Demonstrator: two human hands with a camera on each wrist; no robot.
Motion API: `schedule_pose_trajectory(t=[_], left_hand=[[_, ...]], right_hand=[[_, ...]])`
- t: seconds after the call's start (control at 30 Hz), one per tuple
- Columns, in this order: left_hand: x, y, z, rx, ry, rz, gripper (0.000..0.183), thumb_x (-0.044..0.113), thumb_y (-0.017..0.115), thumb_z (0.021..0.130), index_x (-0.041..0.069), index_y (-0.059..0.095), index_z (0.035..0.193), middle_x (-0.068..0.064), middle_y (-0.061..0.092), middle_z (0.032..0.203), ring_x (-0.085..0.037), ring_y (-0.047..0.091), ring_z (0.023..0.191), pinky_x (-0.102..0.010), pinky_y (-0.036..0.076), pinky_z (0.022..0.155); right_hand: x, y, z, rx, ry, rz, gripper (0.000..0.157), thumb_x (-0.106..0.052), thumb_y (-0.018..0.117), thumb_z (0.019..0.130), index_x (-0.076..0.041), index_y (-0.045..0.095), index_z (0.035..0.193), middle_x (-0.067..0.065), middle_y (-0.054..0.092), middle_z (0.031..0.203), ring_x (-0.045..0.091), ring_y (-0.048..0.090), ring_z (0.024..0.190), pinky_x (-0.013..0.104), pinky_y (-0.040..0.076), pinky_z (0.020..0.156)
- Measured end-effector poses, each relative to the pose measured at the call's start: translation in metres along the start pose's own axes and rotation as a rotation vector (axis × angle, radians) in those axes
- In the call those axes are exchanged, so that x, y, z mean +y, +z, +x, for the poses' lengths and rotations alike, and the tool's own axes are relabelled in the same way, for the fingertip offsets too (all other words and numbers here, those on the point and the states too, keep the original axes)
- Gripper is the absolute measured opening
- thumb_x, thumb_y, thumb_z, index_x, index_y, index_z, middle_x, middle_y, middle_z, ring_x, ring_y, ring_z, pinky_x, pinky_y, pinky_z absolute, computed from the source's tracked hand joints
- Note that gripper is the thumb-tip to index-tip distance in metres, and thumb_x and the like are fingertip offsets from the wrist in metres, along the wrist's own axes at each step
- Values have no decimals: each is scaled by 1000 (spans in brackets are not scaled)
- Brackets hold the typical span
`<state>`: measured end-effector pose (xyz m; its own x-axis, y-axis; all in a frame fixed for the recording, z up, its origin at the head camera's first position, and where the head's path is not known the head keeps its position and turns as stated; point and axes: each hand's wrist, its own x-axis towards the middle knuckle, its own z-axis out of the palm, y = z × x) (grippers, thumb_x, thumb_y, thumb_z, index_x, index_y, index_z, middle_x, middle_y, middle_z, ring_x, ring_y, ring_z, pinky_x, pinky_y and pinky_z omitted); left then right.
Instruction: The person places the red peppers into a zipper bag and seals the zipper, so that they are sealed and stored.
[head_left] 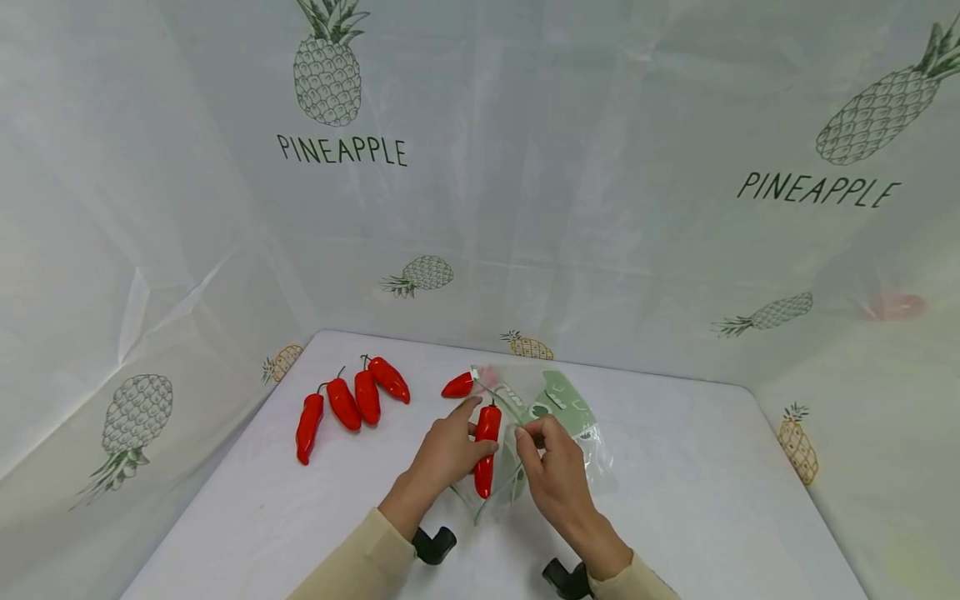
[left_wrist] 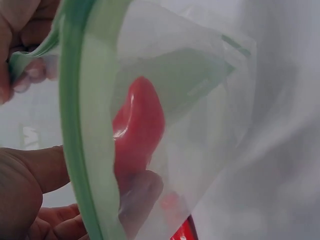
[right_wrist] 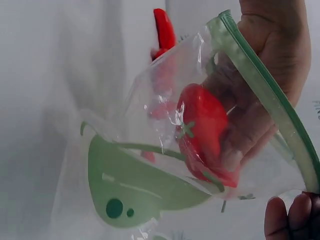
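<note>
My left hand (head_left: 444, 448) holds a red chili pepper (head_left: 487, 425) between thumb and fingers, its stem pointing away from me. A clear zip bag (head_left: 573, 408) with a green printed pattern lies around it. In the left wrist view the pepper (left_wrist: 142, 120) shows through the plastic, past the green zip strip (left_wrist: 72, 115). Seen from the right wrist, fingers of the left hand reach into the open bag mouth with the pepper (right_wrist: 202, 120). My right hand (head_left: 557, 471) pinches the bag's zip edge and holds that side away from the pepper.
Another red pepper (head_left: 457, 386) lies on the white table (head_left: 675, 492) just beyond the left hand. Several more red peppers (head_left: 366, 396) lie in a loose row at the left. A pineapple-print sheet (head_left: 555, 208) rises behind the table. Black wrist mounts (head_left: 435, 546) sit under both wrists.
</note>
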<state>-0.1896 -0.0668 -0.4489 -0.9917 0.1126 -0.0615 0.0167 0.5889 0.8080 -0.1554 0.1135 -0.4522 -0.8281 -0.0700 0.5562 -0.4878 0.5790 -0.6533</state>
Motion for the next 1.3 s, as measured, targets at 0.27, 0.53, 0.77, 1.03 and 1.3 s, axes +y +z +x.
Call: schedule_pose_trajectory(t=[0.27,0.53,0.77,1.03,1.3], left_hand=[[-2,-2,4,32,-16,49,85,25,87,87,8,45,159,-21,70,124,-25,69,92,-37,65,61],[-4,-4,5,32,-1,52,83,27,86,88,7,46,158,-21,71,122,-26,70,91,-37,65,61],[-1,-3,5,28,-18,64,83,26,86,88,10,47,158,-21,71,124,-28,71,97,-39,66,63],[-1,-2,7,31,-10,90,82,26,86,88,8,47,158,-20,71,123,-29,70,98,-41,66,65],[-2,-2,10,41,22,80,80,26,85,89,7,48,157,-19,71,122,-29,70,99,-40,66,64]], right_hand=[[7,-3,-2,-25,-117,-40,21,0,86,83,-7,83,103,-4,76,87,2,64,75,17,58,64],[10,-2,-3,-37,-173,-61,13,-6,87,85,-13,83,94,-12,72,80,1,57,76,17,53,62],[8,-2,-2,-20,-143,-38,13,-4,86,85,-13,83,94,-10,72,81,-1,56,73,17,51,59],[2,-5,-2,-73,-41,-17,10,-9,83,90,-11,85,100,-3,81,88,-2,63,70,18,56,60],[0,-6,-1,-70,3,6,10,-7,84,88,-10,85,98,0,81,87,-1,66,69,18,58,59]])
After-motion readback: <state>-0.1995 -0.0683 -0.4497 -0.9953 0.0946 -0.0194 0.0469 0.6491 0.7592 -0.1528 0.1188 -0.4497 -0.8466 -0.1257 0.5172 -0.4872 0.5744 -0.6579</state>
